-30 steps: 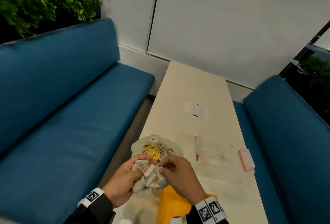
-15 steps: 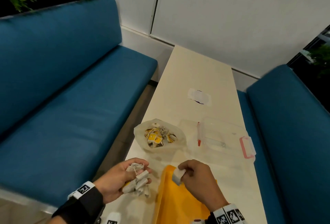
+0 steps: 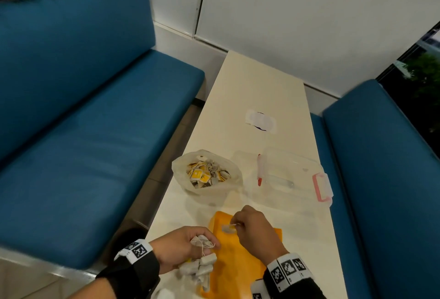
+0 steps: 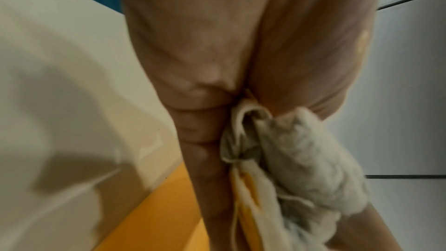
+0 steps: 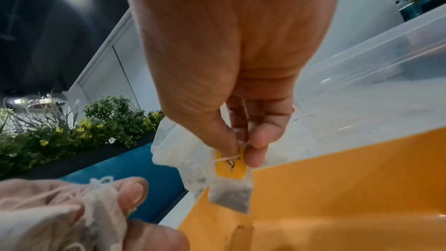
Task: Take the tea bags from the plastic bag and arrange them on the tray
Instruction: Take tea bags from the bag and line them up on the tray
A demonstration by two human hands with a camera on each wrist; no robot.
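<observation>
Right hand (image 3: 256,228) pinches one tea bag (image 5: 233,196) by its yellow tag, dangling it over the orange tray (image 3: 240,267) to set it down, while left hand (image 3: 181,247) clutches a spare bunch (image 3: 198,267), the plastic bag (image 3: 207,174) apparently far from emptied on the tabletop (image 3: 257,89).

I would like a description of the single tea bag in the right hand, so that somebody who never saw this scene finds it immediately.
Start at the long cream table between the blue benches and find the orange tray at its near end. Over the tray's far left corner, the right hand pinches one tea bag by its yellow tag. It hangs alone, unlike the bunch of tea bags in the left hand.
</observation>
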